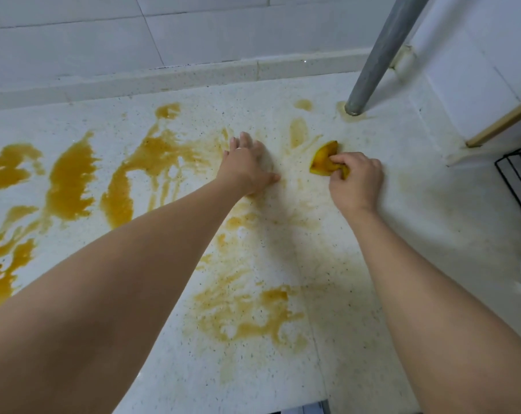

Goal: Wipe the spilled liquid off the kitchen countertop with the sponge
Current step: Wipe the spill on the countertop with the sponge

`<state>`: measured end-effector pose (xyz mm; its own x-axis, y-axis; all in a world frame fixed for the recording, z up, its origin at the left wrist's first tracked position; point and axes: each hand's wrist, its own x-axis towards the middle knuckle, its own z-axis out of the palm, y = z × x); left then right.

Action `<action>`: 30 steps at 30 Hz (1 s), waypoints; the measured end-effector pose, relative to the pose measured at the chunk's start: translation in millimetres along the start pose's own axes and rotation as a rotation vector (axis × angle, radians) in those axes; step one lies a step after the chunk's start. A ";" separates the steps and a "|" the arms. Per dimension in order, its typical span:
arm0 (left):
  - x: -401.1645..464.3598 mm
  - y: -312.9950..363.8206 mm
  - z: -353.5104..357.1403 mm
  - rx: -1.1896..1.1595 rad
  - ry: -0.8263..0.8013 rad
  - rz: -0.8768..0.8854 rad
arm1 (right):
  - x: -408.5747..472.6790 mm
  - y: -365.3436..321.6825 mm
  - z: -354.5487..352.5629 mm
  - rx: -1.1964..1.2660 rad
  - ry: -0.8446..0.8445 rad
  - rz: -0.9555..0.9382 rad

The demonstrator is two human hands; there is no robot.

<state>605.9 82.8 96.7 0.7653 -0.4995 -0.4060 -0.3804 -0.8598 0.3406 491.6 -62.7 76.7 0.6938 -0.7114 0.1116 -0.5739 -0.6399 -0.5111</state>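
Note:
Orange-brown liquid point(69, 180) lies in thick pools across the left of the white speckled countertop point(417, 222), with thinner smears in the middle and near the front point(253, 318). My right hand point(356, 182) grips a yellow sponge point(324, 158), soaked orange, and holds it down on the counter right of centre. My left hand point(247, 167) rests flat on the counter with straight fingers, just left of the sponge, at the edge of the smeared liquid.
A grey metal pole point(381, 55) stands on the counter at the back right, with a stain at its foot. A black wire rack point(519, 177) sits at the right edge. A white tiled wall point(133, 40) runs along the back.

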 end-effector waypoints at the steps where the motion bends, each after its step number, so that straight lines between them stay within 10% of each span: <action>1: -2.1 -0.4 1.6 -0.004 0.008 -0.002 | -6.7 -8.4 2.8 0.019 -0.024 -0.020; 5: -9.4 -3.8 5.2 0.010 0.019 -0.001 | -31.8 -26.4 14.5 0.067 -0.183 -0.212; 10: -25.2 -25.0 0.8 0.002 0.027 -0.037 | -32.2 -20.5 -1.5 0.026 -0.075 0.069; 15: -38.5 -35.0 8.9 0.029 0.018 -0.042 | -75.1 -45.2 11.9 0.060 -0.271 -0.233; 20: -42.2 -37.5 7.5 0.030 0.012 -0.013 | -72.6 -33.9 -4.5 -0.065 -0.069 0.122; 24: -40.4 -38.8 7.9 0.042 0.020 -0.002 | -102.4 -55.0 8.4 0.023 -0.270 -0.207; 30: -39.0 -41.2 8.7 0.074 0.027 0.019 | -83.9 -29.4 -13.8 -0.045 -0.056 0.175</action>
<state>587.1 136.8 91.1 0.7709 -0.5137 -0.3766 -0.4319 -0.8561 0.2837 444.2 11.8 94.2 0.6042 -0.7965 -0.0238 -0.7060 -0.5212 -0.4794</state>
